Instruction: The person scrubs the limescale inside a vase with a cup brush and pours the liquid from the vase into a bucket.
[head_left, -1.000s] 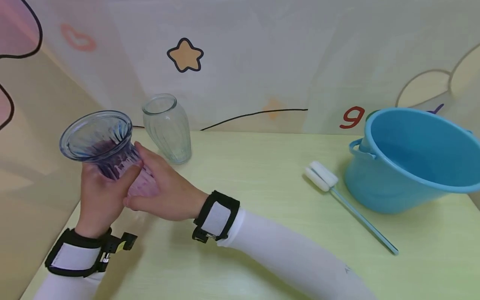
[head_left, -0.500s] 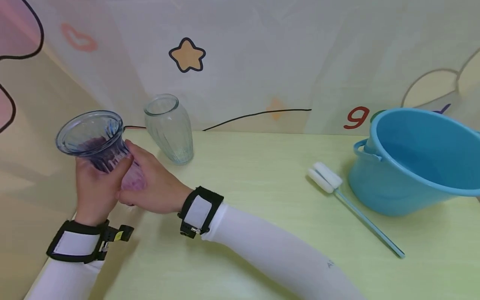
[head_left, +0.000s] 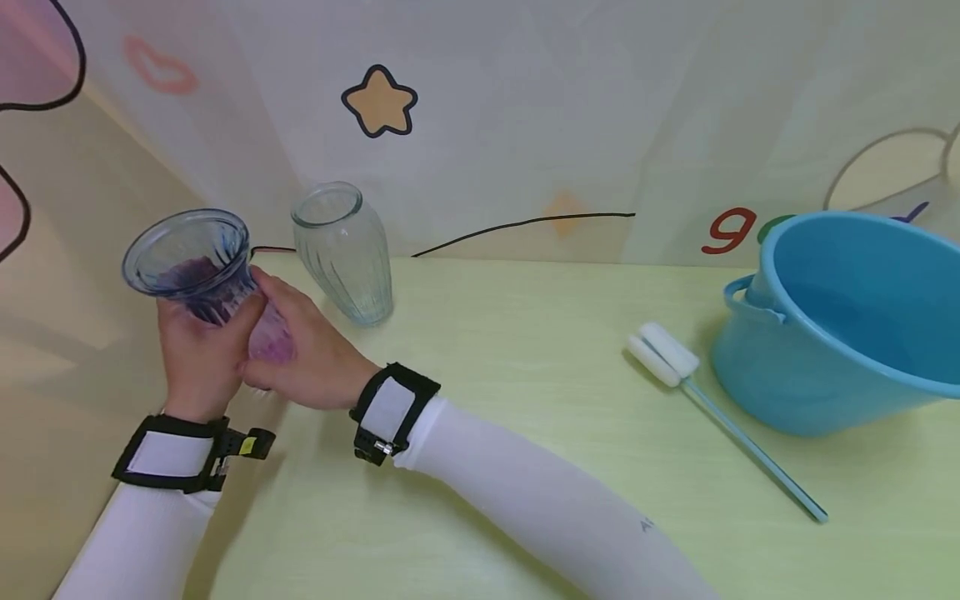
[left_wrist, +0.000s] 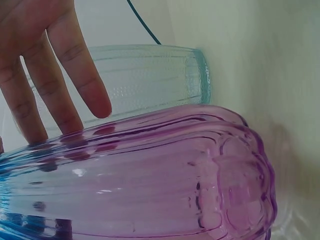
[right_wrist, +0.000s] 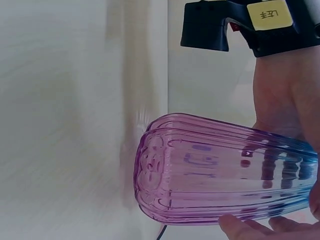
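Note:
A glass vase [head_left: 272, 335], blue at its flared mouth and pink toward the base, is held at the left of the head view. It leans, with its mouth toward the upper left. My left hand [head_left: 198, 354] grips it under the rim, thumb across the front. From the right, my right hand [head_left: 311, 350] holds its side, thumb in front and fingers behind. The left wrist view shows the pink base [left_wrist: 240, 185] close up, with spread fingers [left_wrist: 82, 82] against the glass. In the right wrist view, fingertips [right_wrist: 240, 226] touch its lower edge.
A clear ribbed glass vase [head_left: 348, 258] stands behind the hands, close to the wall. On the right are a white sponge brush [head_left: 667, 354] with a blue handle and a large blue bucket [head_left: 817, 375]. All are on the pale green table [head_left: 510, 333].
Both hands have carried the blue-and-pink vase slightly left and up in the head view. Their grips look the same. The bucket and brush have shifted right in the picture with the camera.

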